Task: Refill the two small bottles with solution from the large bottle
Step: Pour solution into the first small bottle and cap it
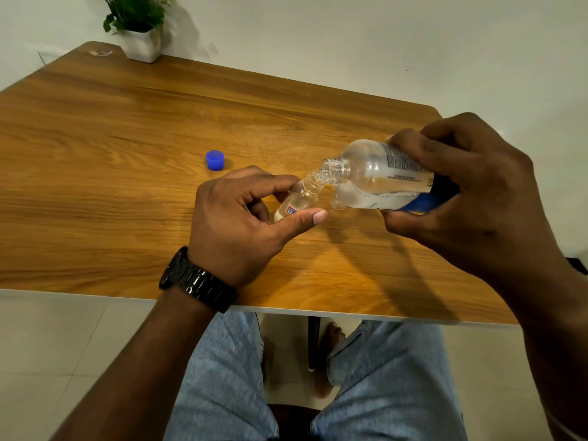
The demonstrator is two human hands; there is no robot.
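Pouring is the step in hand, judging by the tilt; the wooden table (127, 128) carries everything, its near edge running just above the person's knees, with a pale wall behind it and light floor tiles below; at the far left corner stands a potted plant (140, 30) in a white pot. The large bottle (378, 176) lies tipped almost level above the table's right part, its open mouth brought down against the neck of a small bottle (299, 200); clear liquid sits low along the large one's underside. The right hand (461, 186) has fingers and thumb curled round the labelled body of the large bottle; the left hand (241, 214) pinches the small bottle between thumb and fingers, holding it slanted toward the pour. A second small clear piece (338, 203) shows just beneath the large bottle; whether it is the other small bottle I cannot tell. A blue cap (215, 160) rests alone, well to the left. Next, I judge, comes a slow, steady tilt with the two mouths kept aligned; the narrow neck would spill easily.
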